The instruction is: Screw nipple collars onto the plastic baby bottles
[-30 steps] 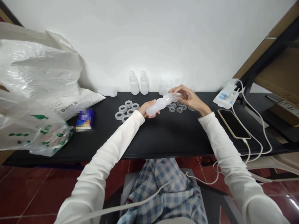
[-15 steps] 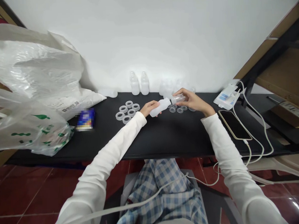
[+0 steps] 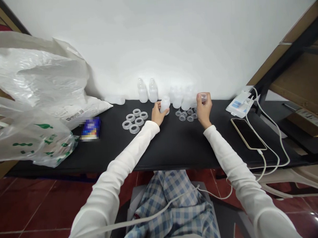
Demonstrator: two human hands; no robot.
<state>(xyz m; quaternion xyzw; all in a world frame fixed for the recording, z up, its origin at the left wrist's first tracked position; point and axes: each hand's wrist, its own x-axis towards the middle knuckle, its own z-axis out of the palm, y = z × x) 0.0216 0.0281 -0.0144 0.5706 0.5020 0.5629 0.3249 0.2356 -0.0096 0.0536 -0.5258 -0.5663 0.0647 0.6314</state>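
Note:
My left hand [image 3: 158,114] is wrapped round a frosted white bottle [image 3: 165,104] that stands upright without a cap. In my right hand [image 3: 204,108] is a clear cap [image 3: 203,97], held off to the right of the bottle. Two capped bottles [image 3: 148,90] stand against the wall. Several more frosted bottles [image 3: 177,98] stand between my hands, toward the back. Clear nipples [image 3: 190,118] lie on the black table in front of them. Several translucent rings [image 3: 134,128] lie to the left of my left hand.
Large plastic bags [image 3: 36,78] and a blue packet [image 3: 91,128] occupy the left side of the black table [image 3: 176,149]. A phone [image 3: 248,133] with a cable and a white box [image 3: 239,102] lie on the right. Another bottle [image 3: 115,99] lies at the back left.
The bottle in my left hand went from tilted to upright and moved back toward the wall. My right hand moved right with the clear cap, apart from the bottle.

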